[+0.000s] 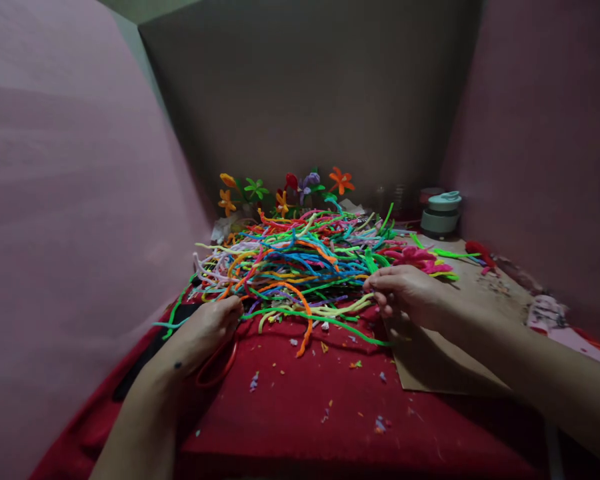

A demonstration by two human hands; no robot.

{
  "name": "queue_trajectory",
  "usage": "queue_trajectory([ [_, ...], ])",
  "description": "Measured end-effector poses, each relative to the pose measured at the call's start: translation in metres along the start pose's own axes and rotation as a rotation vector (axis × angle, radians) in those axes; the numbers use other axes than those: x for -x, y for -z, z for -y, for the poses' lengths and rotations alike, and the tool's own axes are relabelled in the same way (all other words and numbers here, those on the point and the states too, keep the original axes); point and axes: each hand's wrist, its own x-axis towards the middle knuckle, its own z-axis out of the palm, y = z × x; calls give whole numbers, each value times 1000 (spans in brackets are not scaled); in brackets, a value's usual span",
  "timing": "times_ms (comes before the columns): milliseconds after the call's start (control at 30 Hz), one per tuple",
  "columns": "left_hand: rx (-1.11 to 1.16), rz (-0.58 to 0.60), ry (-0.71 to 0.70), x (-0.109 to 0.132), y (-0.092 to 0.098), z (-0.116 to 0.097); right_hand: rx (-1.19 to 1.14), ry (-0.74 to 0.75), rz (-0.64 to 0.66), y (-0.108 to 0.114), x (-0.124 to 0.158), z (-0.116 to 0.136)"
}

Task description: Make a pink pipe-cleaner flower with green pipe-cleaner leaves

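No text, number or brand is legible to you anywhere in this view. The round containers (441, 213) at the back right of the tabletop may carry a label, but they sit too dim and small for you to read. The cardboard sheet (445, 360) shows you plain brown.

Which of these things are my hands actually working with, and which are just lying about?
In hand: pipe cleaners, pinched by the right hand and touched by the left hand; red loop under the left hand.
Lying about: finished flowers, lidded tub, cardboard sheet, cut scraps on the red cloth.
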Motion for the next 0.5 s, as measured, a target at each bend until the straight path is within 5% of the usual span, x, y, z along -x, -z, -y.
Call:
queue_trajectory([
  [133, -192, -14, -75, -6, 8, -2, 13, 85, -52, -5, -3, 14],
  [267, -238, -51, -155, -21, 15, -30, 85, 223, -121, -18, -19, 23],
  [400, -206, -171, -294, -45, 9, -69, 820, 456, -211, -36, -39, 11],
  [500, -263, -237, -470, -70, -6, -88, 1249, 599, -119, -49, -45, -7],
])
